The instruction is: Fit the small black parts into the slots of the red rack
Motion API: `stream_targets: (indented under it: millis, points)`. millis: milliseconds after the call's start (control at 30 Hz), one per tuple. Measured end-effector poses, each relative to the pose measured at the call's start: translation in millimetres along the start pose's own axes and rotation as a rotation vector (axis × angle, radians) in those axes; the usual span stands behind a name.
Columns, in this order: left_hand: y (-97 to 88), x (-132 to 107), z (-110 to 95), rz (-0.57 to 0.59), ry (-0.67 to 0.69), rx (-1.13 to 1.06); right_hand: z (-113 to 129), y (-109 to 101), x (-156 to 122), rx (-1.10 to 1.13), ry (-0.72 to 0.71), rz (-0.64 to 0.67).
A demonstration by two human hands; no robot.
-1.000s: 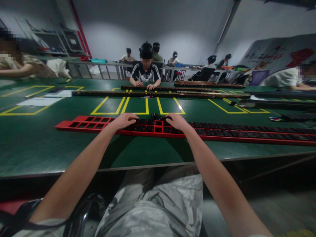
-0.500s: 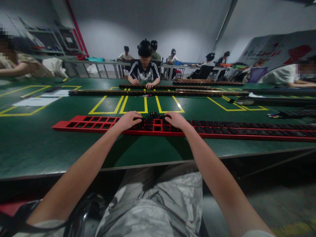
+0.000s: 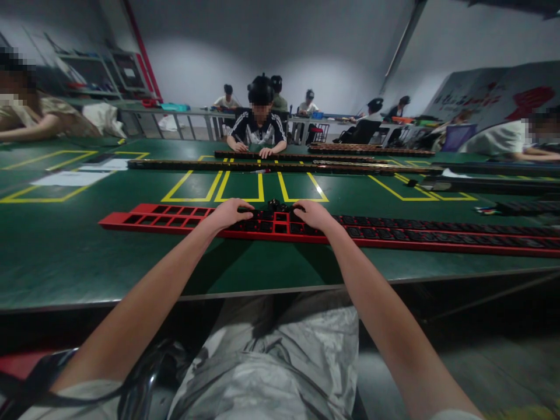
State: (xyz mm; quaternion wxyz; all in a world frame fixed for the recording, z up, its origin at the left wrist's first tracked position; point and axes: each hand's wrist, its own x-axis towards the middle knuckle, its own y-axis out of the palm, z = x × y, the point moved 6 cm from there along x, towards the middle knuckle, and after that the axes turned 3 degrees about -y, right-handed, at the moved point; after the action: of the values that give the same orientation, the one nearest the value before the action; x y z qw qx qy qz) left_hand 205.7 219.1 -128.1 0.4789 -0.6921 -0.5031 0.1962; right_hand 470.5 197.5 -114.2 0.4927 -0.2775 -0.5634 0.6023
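Observation:
A long red tray [image 3: 131,220] with many small compartments lies across the green table [image 3: 65,256] in front of me. Its right part holds black pieces [image 3: 394,233]; the left cells are empty. My left hand [image 3: 230,211] rests on the tray, fingers curled down over the cells. My right hand [image 3: 312,213] lies on the tray a little to the right, fingers bent toward a small heap of black pieces [image 3: 275,205] behind the tray. Whatever the fingertips hold is hidden.
Yellow marked boxes [image 3: 240,186] lie beyond the tray. More long dark trays [image 3: 280,167] cross the table farther back, where a person [image 3: 259,125] sits working opposite. Other people sit at the left, at the right and at tables behind. White sheets [image 3: 65,178] lie far left.
Both hands stay on the tray; the left hand has crept slightly to the right. The view shifted a little.

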Motion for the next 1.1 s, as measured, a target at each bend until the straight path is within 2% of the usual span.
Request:
stream_targets:
  millis: [200, 400, 533, 833, 1100]
  points:
    - [0.1, 1.4, 3.2, 0.017, -0.027, -0.001, 0.7, 0.7, 0.7, -0.008, -0.012, -0.003]
    - [1.0, -1.8, -16.8, 0.004, 0.173, 0.077, 0.0, 0.4, 0.7, 0.005, -0.009, -0.008]
    - [3.4, -2.3, -27.1, 0.039, 0.233, 0.061, 0.1, 0.3, 0.6, 0.012, -0.009, -0.010]
    - [2.8, -0.7, -34.0, 0.055, 0.157, 0.206, -1.3, 2.1, 2.9, 0.002, -0.004, -0.007]
    - [-0.7, 1.7, -45.1, 0.095, 0.165, 0.248, 3.3, 0.2, 2.3, -0.035, 0.000, 0.004]
